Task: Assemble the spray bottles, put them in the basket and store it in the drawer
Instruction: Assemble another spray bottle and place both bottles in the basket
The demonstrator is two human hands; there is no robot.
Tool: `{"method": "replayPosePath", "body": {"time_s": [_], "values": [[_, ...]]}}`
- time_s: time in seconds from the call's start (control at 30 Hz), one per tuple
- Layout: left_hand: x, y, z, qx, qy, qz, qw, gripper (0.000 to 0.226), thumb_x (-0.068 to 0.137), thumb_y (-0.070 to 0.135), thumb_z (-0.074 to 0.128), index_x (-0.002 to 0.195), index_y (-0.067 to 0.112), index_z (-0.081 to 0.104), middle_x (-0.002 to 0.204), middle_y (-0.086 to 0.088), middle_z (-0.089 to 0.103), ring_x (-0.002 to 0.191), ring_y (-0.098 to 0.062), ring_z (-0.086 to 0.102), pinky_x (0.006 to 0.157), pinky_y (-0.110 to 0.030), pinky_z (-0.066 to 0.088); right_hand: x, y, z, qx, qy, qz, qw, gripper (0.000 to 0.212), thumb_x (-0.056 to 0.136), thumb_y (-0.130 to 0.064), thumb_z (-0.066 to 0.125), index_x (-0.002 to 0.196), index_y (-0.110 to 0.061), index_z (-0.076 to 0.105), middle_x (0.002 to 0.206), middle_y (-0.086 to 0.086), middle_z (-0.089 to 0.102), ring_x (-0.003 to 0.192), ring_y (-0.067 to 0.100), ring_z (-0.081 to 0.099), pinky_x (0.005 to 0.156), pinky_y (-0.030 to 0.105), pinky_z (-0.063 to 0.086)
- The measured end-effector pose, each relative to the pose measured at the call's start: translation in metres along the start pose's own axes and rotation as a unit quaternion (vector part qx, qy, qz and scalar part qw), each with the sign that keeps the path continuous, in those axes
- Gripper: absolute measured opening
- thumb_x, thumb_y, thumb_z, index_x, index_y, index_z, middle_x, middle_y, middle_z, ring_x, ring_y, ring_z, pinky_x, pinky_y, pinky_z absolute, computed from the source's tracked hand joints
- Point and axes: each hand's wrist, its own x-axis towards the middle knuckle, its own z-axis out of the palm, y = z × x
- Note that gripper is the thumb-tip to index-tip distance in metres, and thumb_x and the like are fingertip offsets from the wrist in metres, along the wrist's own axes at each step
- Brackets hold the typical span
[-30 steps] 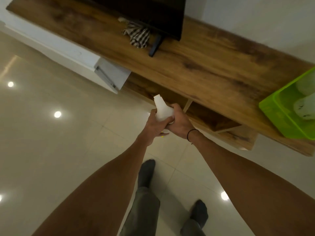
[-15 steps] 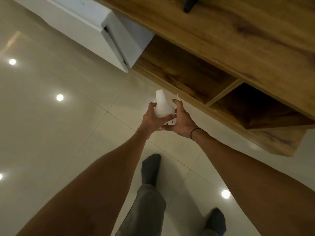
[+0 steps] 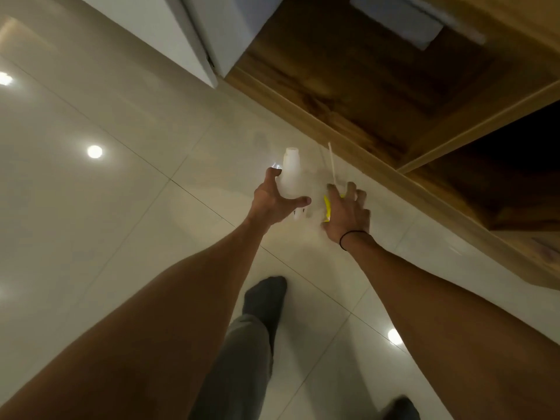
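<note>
White plastic is what we have in our left hand (image 3: 274, 201): the bottle (image 3: 290, 174). Our fingers and thumb curl round its fat lower part, and its open neck points up and away from us. It has no top on it yet.

Our right hand (image 3: 345, 215) sits just beside the left one. It grips the spray head (image 3: 327, 207), the part with a bit of yellow on it. Most of that part hides under our fingers, so we cannot tell just how we hold it. A thin white tube (image 3: 332, 163) sticks up from it, out past our fingers. The tube is next to the bottle, not inside it.

Both hands are up in the air over the shiny floor tiles (image 3: 121, 207). We stand close to the wooden cabinet (image 3: 333, 86) with its open shelves. We cannot see a basket right now.

So we think we are at the putting-together step for this bottle. Next, we think the tube must go down into the small neck. That hole is tiny, so we need to line the tip up with care. Then the head has to sit on the neck and be turned until it is tight. After that, the bottle can go to the basket.
</note>
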Motion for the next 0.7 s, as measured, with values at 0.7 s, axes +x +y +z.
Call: {"method": "replayPosePath", "body": {"time_s": [0.7], "values": [[-0.010,-0.032,-0.035,0.286,0.016,0.002,0.958,0.095,0.072,0.036,0.093,0.148,0.026,0.035,0.134,-0.016,0.053,0.120,-0.040,0.059,0.095,-0.053,0.058,0.004,0.025,0.016,0.174,0.061,0.047,0.982,0.022,0.101,-0.015,0.059,0.122,-0.016,0.050,0.121,0.014,0.053,0.114,0.036,0.050,0.065,0.040,0.040]]}}
